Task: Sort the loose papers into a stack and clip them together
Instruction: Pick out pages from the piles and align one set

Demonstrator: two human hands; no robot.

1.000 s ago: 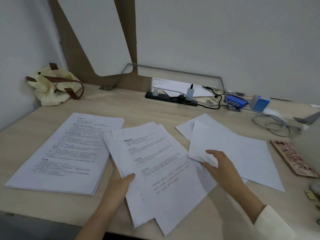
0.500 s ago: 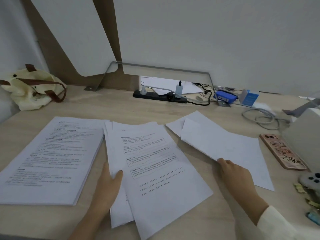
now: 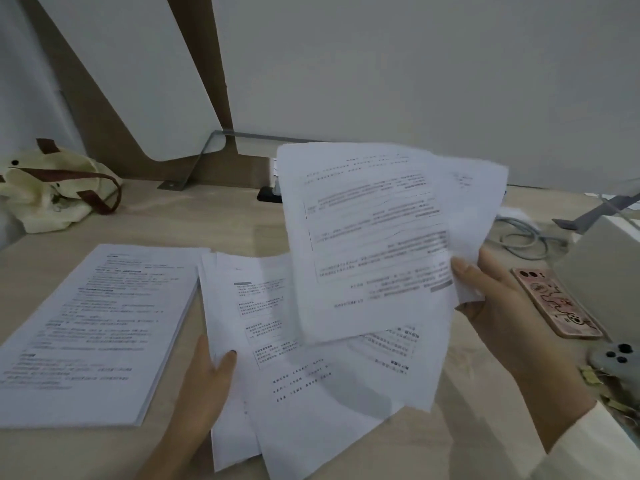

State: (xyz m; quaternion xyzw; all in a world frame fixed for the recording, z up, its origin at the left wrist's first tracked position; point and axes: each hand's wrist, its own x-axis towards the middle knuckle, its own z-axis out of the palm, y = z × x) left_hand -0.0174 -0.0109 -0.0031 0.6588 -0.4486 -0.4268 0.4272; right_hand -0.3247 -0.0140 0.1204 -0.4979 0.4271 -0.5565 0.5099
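Pale wood-grain laminate forms the desk (image 3: 242,223), which is backed by a plain grey-white wall. A fan of thin printed sheets (image 3: 377,237) is held tilted above the desk by the right hand (image 3: 498,306); the thumb is pressed on the front face at the sheets' right edge and the fingers are curled behind, so the hand is closed on them. Their print is seen upside down, and the corners are splayed rather than squared. Below them, a loose overlapping spread of papers (image 3: 311,386) lies flat on the desk, its rectangular edges skewed at different angles. The left hand (image 3: 207,379) is laid at the left edge of this spread, thumb on top of the paper; whether the fingers are under the sheets cannot be told. To the left, just beside the spread, a thicker, squared stack (image 3: 93,327) lies flat. A soft cream cloth bag (image 3: 48,192) with brown straps is slumped at the far left. A pink-cased phone (image 3: 557,303) lies right of the raised hand.
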